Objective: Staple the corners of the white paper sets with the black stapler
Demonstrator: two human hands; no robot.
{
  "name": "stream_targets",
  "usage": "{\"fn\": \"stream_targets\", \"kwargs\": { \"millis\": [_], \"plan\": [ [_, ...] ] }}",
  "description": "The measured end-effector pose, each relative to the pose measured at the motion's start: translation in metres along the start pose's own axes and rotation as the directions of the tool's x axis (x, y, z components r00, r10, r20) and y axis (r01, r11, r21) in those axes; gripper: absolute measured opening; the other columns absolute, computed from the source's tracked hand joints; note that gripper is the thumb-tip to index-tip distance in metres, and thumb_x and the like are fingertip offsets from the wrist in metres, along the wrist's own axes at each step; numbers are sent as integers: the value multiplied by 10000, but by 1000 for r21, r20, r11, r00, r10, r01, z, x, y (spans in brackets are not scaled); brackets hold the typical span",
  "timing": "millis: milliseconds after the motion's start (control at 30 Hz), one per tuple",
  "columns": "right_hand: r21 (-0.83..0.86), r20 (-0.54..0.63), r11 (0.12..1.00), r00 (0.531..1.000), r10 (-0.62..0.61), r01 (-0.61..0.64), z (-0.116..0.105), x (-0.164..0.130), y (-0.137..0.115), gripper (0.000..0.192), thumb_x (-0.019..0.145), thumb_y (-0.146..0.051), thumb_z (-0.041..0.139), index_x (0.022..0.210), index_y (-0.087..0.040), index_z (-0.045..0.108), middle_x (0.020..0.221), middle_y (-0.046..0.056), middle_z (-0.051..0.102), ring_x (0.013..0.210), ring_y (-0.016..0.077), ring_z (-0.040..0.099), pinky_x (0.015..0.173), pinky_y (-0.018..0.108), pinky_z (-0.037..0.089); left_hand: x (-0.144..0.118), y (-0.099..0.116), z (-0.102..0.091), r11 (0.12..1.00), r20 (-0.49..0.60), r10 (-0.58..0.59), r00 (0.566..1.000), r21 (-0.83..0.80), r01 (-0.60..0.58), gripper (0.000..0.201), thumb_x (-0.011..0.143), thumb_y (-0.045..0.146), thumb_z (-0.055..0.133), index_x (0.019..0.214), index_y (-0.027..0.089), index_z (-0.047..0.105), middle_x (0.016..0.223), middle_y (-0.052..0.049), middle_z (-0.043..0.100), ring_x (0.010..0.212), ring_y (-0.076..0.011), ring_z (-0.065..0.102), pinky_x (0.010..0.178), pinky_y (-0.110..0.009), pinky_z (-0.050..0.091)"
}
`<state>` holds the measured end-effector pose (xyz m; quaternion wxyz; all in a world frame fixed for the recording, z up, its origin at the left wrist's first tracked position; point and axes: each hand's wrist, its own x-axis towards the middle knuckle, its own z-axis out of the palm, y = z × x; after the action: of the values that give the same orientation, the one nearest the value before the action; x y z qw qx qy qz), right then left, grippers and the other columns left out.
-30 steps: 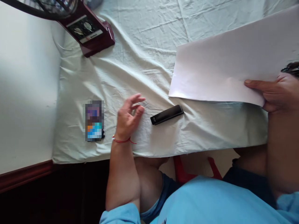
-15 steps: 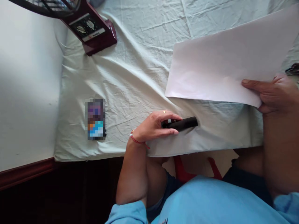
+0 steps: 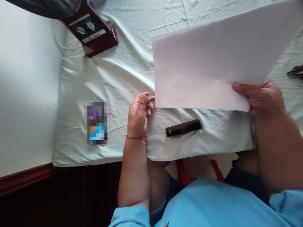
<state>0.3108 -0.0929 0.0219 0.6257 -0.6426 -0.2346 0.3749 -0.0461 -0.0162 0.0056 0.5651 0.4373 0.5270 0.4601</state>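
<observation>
White paper is held at its lower right by my right hand, thumb on top and the other fingers underneath. It looks like a few sheets together, raised over the cloth. Beside the paper's lower left corner is my left hand, palm turned up and fingers loosely bent and apart. One fingertip reaches the paper's left edge; whether it touches cannot be made out. Below the paper, a slim black stapler lies on the tablecloth with neither hand on it.
A pale, wrinkled cloth covers the table. On the left lies a phone with a blurred screen. A fan with a dark red base stands at the upper left, near the white wall. Dark keys or similar lie at the right edge.
My left hand has let go of the stapler, moved up and left, and turned palm up. My right hand has brought the paper leftward, closer to the left hand.
</observation>
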Motion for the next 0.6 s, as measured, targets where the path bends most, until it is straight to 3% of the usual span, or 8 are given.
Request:
{"fn": "stream_targets", "kwargs": {
  "millis": [100, 233, 400, 500, 600],
  "plan": [
    [11, 16, 1000, 1000, -10, 10, 0, -1, 1, 496, 514, -279, 1117, 956, -208, 904, 1154, 93, 916, 1060, 314, 861, 993, 473, 749, -3, 2, 2, 999, 69, -5, 998, 46, 1, 674, 673, 689, 1098, 1062, 232, 792, 797, 7, 698, 624, -116, 535, 537, -250, 373],
    [-1, 59, 1000, 998, 8, -8, -1, -1, 4, 488, 542, -316, 1140, 968, -213, 926, 1156, 76, 922, 1056, 281, 865, 947, 395, 752, -6, 5, 4, 991, 109, 15, 994, 129, -29, 481, 724, 578, 1052, 788, 229, 727, 625, 55, 520, 563, -108, 396, 536, -273, 335],
    [-78, 23, 997, 1000, 18, -16, -1, 5, 9, 432, 605, -382, 1148, 931, -205, 928, 1045, 60, 919, 856, 205, 824, 726, 292, 702, -8, 10, 4, 943, 86, 68, 994, 321, -92, 681, 884, 690, 930, 600, 228, 517, 594, 45, 406, 595, -109, 312, 552, -292, 253],
    [-57, -23, 997, 999, 48, -50, 1, 7, 7, 433, 559, -356, 1149, 879, -195, 907, 993, 60, 909, 791, 183, 792, 676, 272, 675, -10, 10, 5, 959, 120, 26, 992, 278, -58, 606, 838, 709, 963, 699, 224, 627, 630, 36, 514, 603, -116, 377, 557, -273, 277],
    [-37, -13, 997, 997, 70, -70, 3, 7, 5, 432, 557, -359, 1139, 883, -206, 901, 994, 53, 909, 795, 188, 790, 676, 279, 676, -11, 9, 6, 972, 135, -30, 990, 236, -2, 477, 765, 577, 1025, 865, 208, 740, 730, 10, 660, 629, -120, 480, 585, -260, 345]
  ]
}}
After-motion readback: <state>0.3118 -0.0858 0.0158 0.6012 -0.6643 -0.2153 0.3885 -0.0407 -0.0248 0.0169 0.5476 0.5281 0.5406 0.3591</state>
